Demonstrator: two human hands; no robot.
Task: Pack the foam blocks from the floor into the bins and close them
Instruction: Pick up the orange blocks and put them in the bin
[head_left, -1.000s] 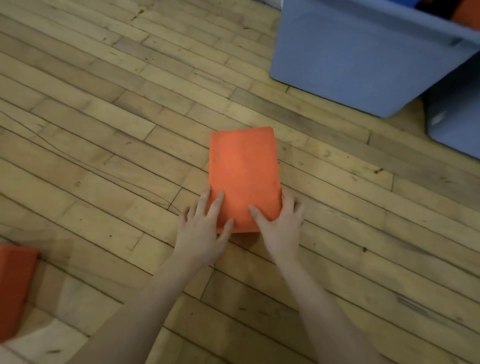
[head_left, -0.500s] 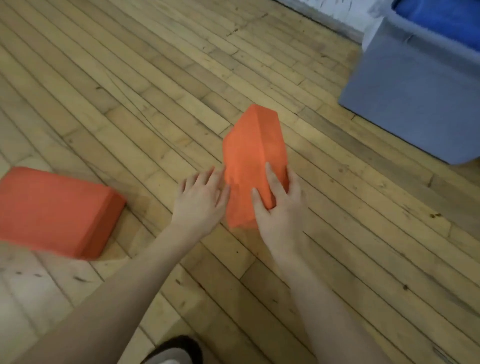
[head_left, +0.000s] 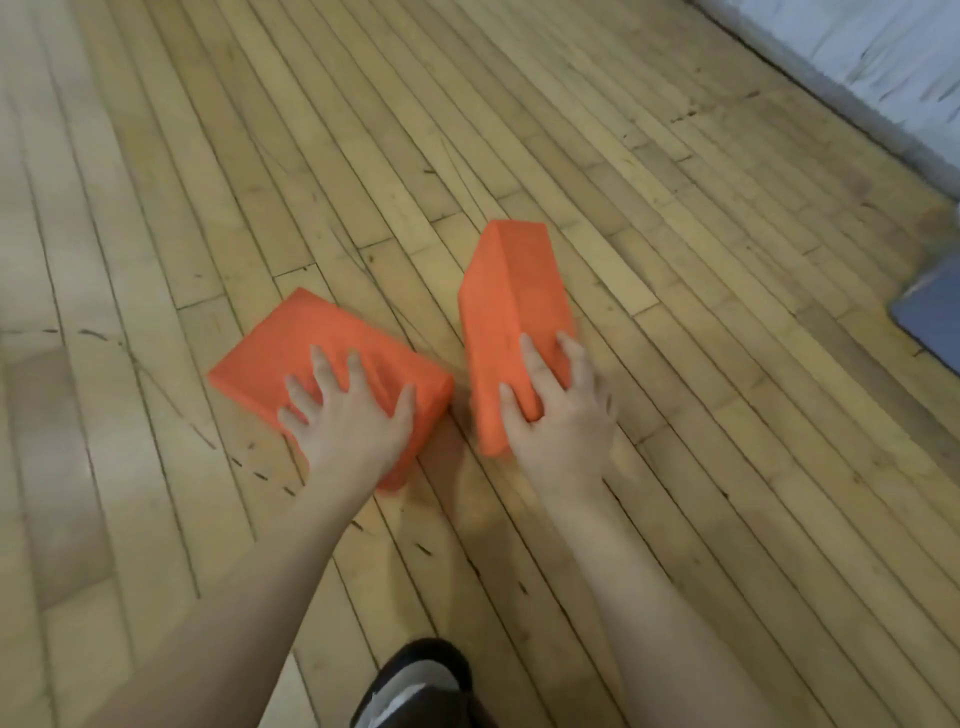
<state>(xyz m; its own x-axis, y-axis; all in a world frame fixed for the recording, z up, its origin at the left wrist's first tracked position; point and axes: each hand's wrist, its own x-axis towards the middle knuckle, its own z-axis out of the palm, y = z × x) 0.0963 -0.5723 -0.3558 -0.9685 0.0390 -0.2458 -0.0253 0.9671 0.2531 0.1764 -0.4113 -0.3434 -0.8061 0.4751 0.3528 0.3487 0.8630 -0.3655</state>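
We see our left hand (head_left: 349, 415) spread flat on a matte orange foam block (head_left: 306, 345) lying on the plank floor (head_left: 675, 312). Just beside it, our right hand (head_left: 558, 415) grips a second rectangular block (head_left: 511, 291), tilted on edge.

The right hand (head_left: 558, 410) covers the near end of the tilted orange foam block (head_left: 511, 312), so whether that block's lower edge touches the wooden floor (head_left: 675, 364) cannot be told, and the fingers on its far side are out of sight. Just left of that block, the left hand (head_left: 348, 421) hides the near part of the flat orange foam block (head_left: 306, 343), whose near corner is lost under the wrist. Well right of the tilted block, a blue-grey bin corner (head_left: 935, 317) is cut off by the picture's right edge, and towards the viewer a dark shoe (head_left: 415, 686) is cut by the bottom edge and blurred.
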